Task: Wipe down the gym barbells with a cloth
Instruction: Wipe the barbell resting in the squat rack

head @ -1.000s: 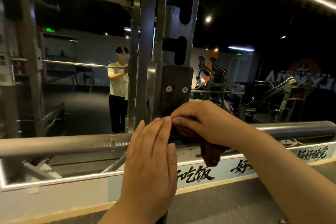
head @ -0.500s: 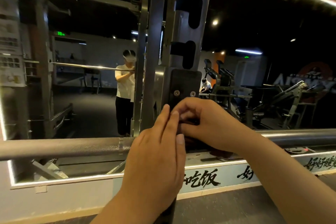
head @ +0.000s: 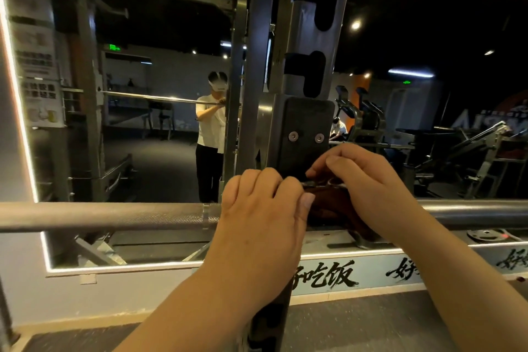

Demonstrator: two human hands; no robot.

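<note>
A steel barbell (head: 128,216) runs level across the view, knurled on the left, smooth on the right, resting in the rack's black hook (head: 307,134). A dark brown cloth (head: 331,208) is bunched over the bar at the hook. My left hand (head: 263,211) lies over the bar with its fingers curled, thumb and fingertips pinching the cloth's left edge. My right hand (head: 368,183) is curled over the cloth from the right and pinches its top. Most of the cloth is hidden by both hands.
The grey rack upright (head: 303,37) with black slots rises right behind the hands. A wall mirror (head: 160,151) behind it reflects a person in a white shirt, the bar and gym machines. A lettered strip (head: 325,277) runs under the mirror.
My left hand's straight fingers have curled over the bar and onto the cloth. My right hand stays on the cloth at the hook. The view has shifted slightly left and closer.
</note>
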